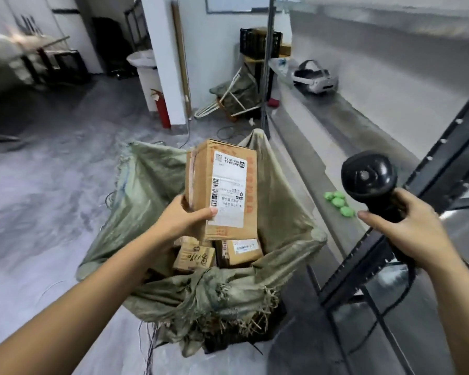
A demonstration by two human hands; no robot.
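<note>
My left hand point(183, 220) grips the lower left corner of a brown cardboard parcel point(236, 158), thumb across its white shipping label point(229, 190). The parcel is held upright above an open green woven sack point(146, 185). My right hand point(406, 231) grips the handle of a black barcode scanner point(368, 177), whose head points toward the parcel from the right. Several smaller cardboard boxes point(194, 259) lie inside the sack below the held parcel.
A grey metal shelf point(349, 109) runs along the right, with a white headset point(316, 78) and small green pieces point(339, 203) on it. Black shelf posts point(390, 239) stand at right. A red fire extinguisher point(163, 109) and a folded cart point(233, 101) sit beyond on the grey floor.
</note>
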